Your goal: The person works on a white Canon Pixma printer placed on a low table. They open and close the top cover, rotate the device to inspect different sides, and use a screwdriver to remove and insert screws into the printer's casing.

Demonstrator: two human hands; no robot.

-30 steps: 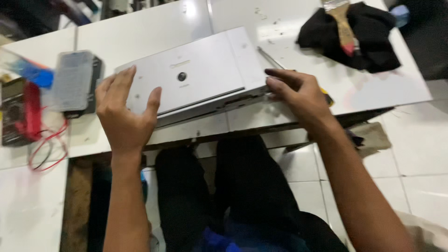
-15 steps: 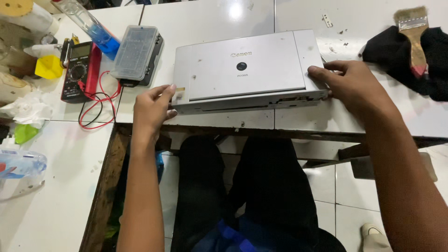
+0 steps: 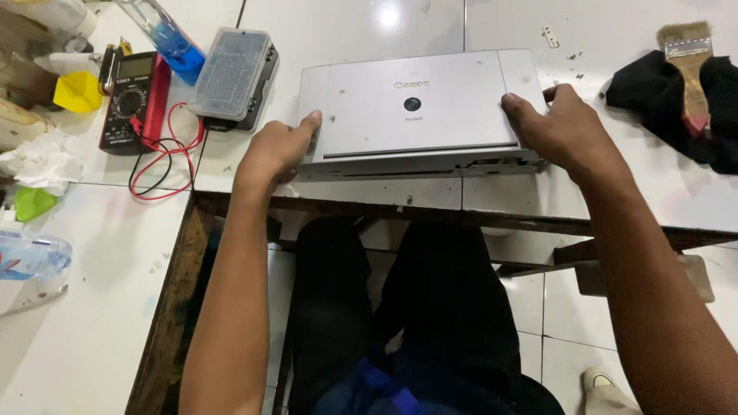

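We note the paintbrush (image 3: 686,65) cut off at the top edge, the plastic bottle (image 3: 31,265) at the left; the printer (image 3: 419,111) corners lie hidden under both hands.

One grey printer (image 3: 419,107), one multimeter (image 3: 131,100), one clear parts box (image 3: 231,73), one paintbrush (image 3: 688,65), two hands.

The printer (image 3: 419,107) is matt grey plastic, scuffed and dusty, on a table (image 3: 338,31) of glossy white tile with a rough wooden edge, beside a clear plastic case (image 3: 232,63), a soft black cloth (image 3: 653,84) and a worn wooden-handled brush (image 3: 686,61) with a metal band.
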